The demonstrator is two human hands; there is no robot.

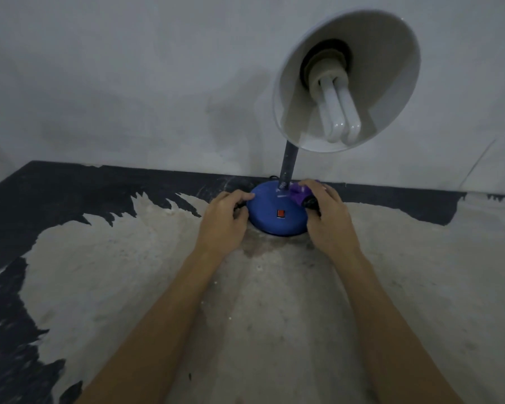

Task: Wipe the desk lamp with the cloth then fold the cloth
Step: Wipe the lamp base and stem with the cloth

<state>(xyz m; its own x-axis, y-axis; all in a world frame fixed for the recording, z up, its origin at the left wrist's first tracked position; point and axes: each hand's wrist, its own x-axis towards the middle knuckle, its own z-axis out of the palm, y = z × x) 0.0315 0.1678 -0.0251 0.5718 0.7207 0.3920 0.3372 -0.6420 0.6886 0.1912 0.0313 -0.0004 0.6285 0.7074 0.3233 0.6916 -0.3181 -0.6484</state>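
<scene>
The desk lamp stands at the back of the table, against the wall. Its round blue base (270,212) carries a red switch (280,214); a dark neck (289,161) rises to a white shade (391,68) with a white bulb (340,112) tilted toward me. My left hand (223,218) grips the left rim of the base with curled fingers. My right hand (327,212) holds a bunched purple cloth (301,191) with a dark part, pressed on the right top of the base. Most of the cloth is hidden under the fingers.
The table (158,272) has a worn pale surface with dark patches of remaining coating along the back and left. A grey-white wall (129,83) stands directly behind the lamp. A thin cord (478,161) hangs against the wall at the right.
</scene>
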